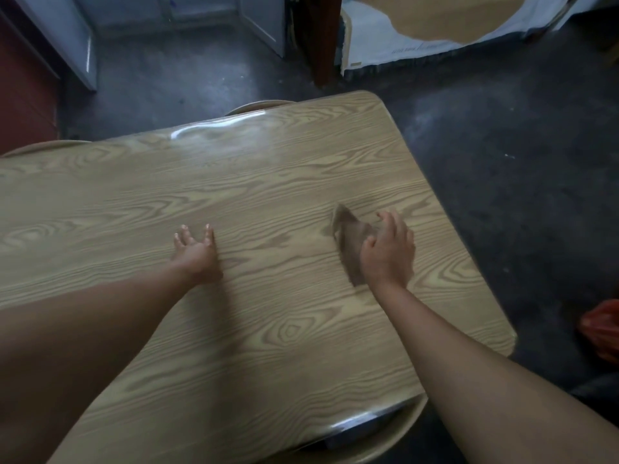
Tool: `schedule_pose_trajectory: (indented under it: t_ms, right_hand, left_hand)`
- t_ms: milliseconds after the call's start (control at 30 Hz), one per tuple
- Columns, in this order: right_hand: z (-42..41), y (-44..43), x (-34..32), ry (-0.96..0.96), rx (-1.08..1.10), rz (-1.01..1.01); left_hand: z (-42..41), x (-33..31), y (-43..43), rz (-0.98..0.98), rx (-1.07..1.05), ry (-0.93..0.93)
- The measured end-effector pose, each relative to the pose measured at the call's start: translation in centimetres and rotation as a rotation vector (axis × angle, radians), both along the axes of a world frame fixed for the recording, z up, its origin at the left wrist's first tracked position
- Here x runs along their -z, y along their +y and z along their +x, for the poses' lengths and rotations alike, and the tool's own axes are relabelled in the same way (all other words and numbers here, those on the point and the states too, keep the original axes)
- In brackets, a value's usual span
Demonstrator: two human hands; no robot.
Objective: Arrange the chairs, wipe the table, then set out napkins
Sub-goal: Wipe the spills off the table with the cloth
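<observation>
A wood-grain counter (268, 182) fills most of the frame, running from the left edge to a rounded corner at right. The right hand (388, 252), right of centre, grips a brown cloth (350, 242), thumb and fingers closed over it; the cloth is blurred and lies against the counter surface. The left hand (197, 251), at centre, is spread open with fingers apart, resting on or just above the wood; which one cannot be told. Chair backs show at the counter's edges: one at the bottom right (385, 440), one at the top centre (258, 105), another at the upper left (43, 147). An orange object (603, 326) lies on the dark floor (519, 162) at the right edge.
</observation>
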State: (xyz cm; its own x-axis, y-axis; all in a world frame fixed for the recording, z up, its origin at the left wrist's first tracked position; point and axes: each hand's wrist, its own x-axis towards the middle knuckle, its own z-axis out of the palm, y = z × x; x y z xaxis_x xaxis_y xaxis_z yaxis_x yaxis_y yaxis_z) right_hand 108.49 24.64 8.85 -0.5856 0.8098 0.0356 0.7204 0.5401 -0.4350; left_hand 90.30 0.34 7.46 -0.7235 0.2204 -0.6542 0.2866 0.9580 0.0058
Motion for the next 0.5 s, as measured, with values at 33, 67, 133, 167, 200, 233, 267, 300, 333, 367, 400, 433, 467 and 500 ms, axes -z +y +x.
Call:
schedule_pose_trajectory:
  t_ms: [33,67,133,167,200,233,267,300,333,367,400,433,467,500]
  right_hand:
    - [0.0,-0.5,0.8,-0.082,-0.121,-0.022]
    - [0.0,-1.2,1.5,-0.188,-0.199,-0.080]
    - [-0.3,-2.5,3.1,-0.388,-0.231,-0.196]
    - [-0.6,-3.1,3.5,-0.451,-0.220,-0.203]
    - [-1.0,-3.8,3.8,-0.493,-0.216,-0.185]
    - [-1.3,-4.5,3.9,-0.514,-0.224,-0.162]
    - [-1.6,-5.4,4.0,-0.515,-0.252,-0.146]
    - [-1.9,-6.5,4.0,-0.499,-0.302,-0.132]
    - [-2.2,-7.8,4.1,-0.476,-0.372,-0.117]
    - [-2.4,-9.3,4.1,-0.454,-0.456,-0.101]
    - [-2.5,-10.8,4.0,-0.441,-0.544,-0.091]
    - [-2.5,-12.2,3.9,-0.440,-0.632,-0.086]
    - [-2.4,-13.3,3.8,-0.456,-0.716,-0.079]
    - [-2.3,-14.0,3.7,-0.482,-0.792,-0.065]
  left_hand:
    - [0.0,0.1,0.0,-0.005,0.002,-0.001]
    - [0.0,0.1,0.0,-0.008,0.003,-0.003]
    - [0.0,0.2,0.0,-0.013,-0.002,-0.006]
    - [-0.1,0.2,0.0,-0.015,-0.002,-0.005]
    - [-0.1,0.2,0.1,-0.015,0.000,-0.002]
    - [-0.1,0.3,0.1,-0.015,-0.001,-0.004]
    - [-0.1,0.3,0.1,-0.012,-0.004,-0.005]
    - [0.0,0.3,0.1,-0.010,-0.007,-0.004]
    - [-0.1,0.4,0.1,-0.009,-0.006,0.001]
    - [-0.1,0.4,0.1,-0.009,-0.003,0.003]
    - [-0.1,0.3,0.2,-0.008,-0.003,0.002]
    - [-0.1,0.3,0.1,-0.009,0.000,0.001]
    - [-0.2,0.2,0.1,-0.012,0.003,0.003]
    - [-0.2,0.2,0.1,-0.015,0.009,0.004]
